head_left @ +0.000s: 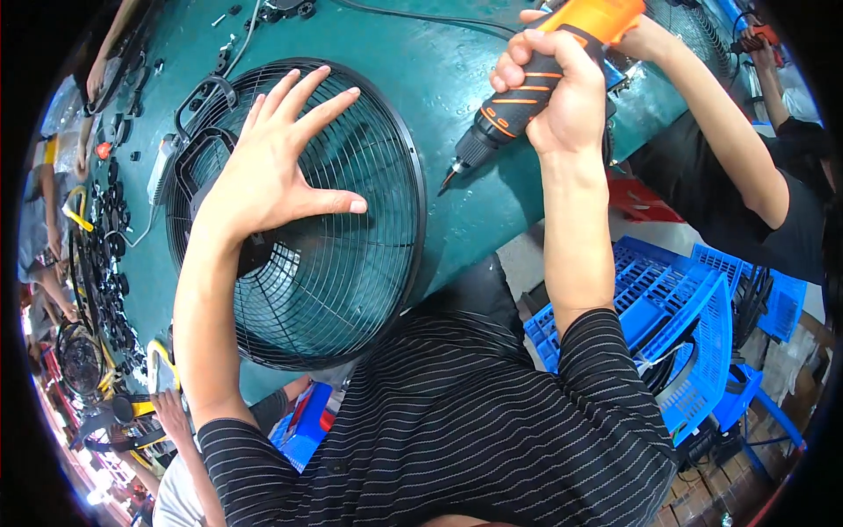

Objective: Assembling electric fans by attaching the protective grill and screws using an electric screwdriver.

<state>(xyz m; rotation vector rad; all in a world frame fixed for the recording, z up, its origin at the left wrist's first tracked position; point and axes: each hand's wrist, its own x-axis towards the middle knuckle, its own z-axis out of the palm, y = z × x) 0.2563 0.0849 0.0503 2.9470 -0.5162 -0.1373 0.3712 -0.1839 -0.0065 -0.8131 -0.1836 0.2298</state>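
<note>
A round black wire fan guard (pixel 351 255) lies on the green worktable (pixel 479 206) in front of me. My left hand (pixel 272 162) is spread flat over its upper left part, fingers stretched apart, and holds nothing; whether the palm touches the wires I cannot tell. Beside the guard, a black bracket (pixel 195 167) shows at its left edge. To the right, my right hand (pixel 562 92) is wrapped round an orange and black cordless screwdriver (pixel 509 105). Its bit points down and left at the table, apart from the guard's right rim.
Many small black parts (pixel 114 202) and screws lie along the table's left side. A grey cable (pixel 250 39) runs at the upper left. Blue plastic crates (pixel 676 307) stand at my right, near a co-worker's arm (pixel 729 132). Other people stand at the far left.
</note>
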